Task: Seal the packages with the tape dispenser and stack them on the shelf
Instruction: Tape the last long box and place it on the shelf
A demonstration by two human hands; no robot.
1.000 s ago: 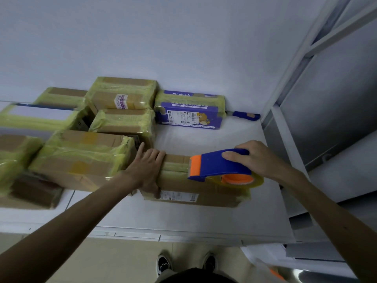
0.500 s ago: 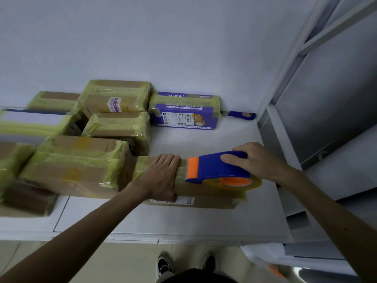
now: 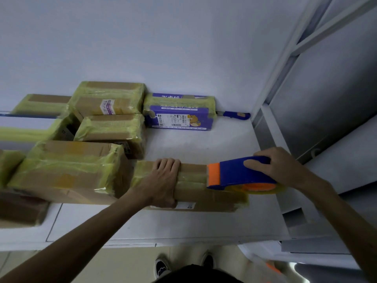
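A flat cardboard package (image 3: 214,196), partly banded with yellowish tape, lies on the white counter (image 3: 183,223) near its front edge, its long side running left to right. The left hand (image 3: 163,180) rests palm-down on the package's left portion, fingers (image 3: 167,163) held close together and curled over the far edge, thumb on the near side. The right hand (image 3: 279,167) is closed around the blue body of the tape dispenser (image 3: 238,173), fingers wrapped over its top; the dispenser's orange front end sits on the package's upper face just right of the left hand, and its orange-cored tape roll (image 3: 259,187) overhangs the package's right end. To the left, touching or just beside the package, stands a larger taped carton (image 3: 67,170). Behind it lie further taped cartons: one mid-row (image 3: 112,129), one with a purple-printed label (image 3: 108,99) against the wall, and one (image 3: 40,103) farther left. A purple printed box (image 3: 179,113), also taped, stands against the wall, with a blue-handled tool (image 3: 234,115) just beside its right end in the corner. Metal shelf framing (image 3: 306,58) rises at the right. Shoes (image 3: 163,266) on the floor show below the counter edge.
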